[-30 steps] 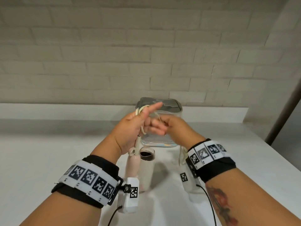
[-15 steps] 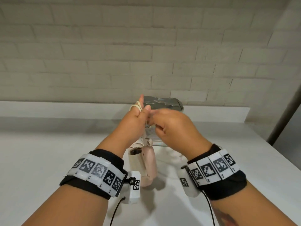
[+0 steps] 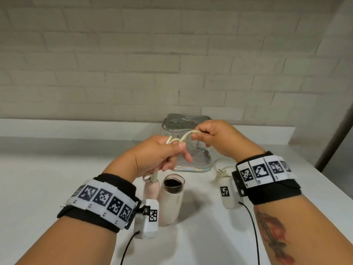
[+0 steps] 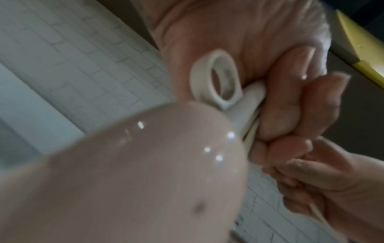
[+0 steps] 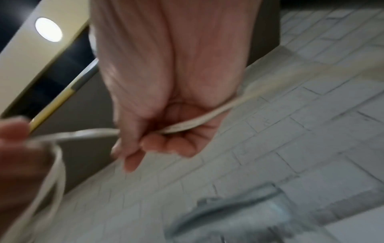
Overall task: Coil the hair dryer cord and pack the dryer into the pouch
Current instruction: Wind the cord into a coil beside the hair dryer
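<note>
A pale pink hair dryer (image 3: 171,199) hangs below my left hand (image 3: 162,155), its dark barrel mouth facing up. Its rounded handle end (image 4: 124,172) fills the left wrist view, with a white hanging loop (image 4: 218,80) against my palm. My left hand grips several turns of the cream cord (image 3: 182,138) near where it leaves the dryer. My right hand (image 3: 215,138) pinches the same cord (image 5: 187,126) a short way to the right, and the cord arcs between both hands. The plug (image 3: 221,172) lies on the counter by my right wrist. The clear pouch (image 3: 188,150) stands behind my hands.
The white counter (image 3: 57,178) runs to a low ledge (image 3: 76,129) under a pale brick wall. A grey post (image 3: 336,131) stands past the counter's right end. Thin black cables (image 3: 254,226) hang from both wrist cameras.
My hands have drawn apart, the right one pulling a loop of cord to the right. The dryer has swung back so its barrel mouth faces up again.
</note>
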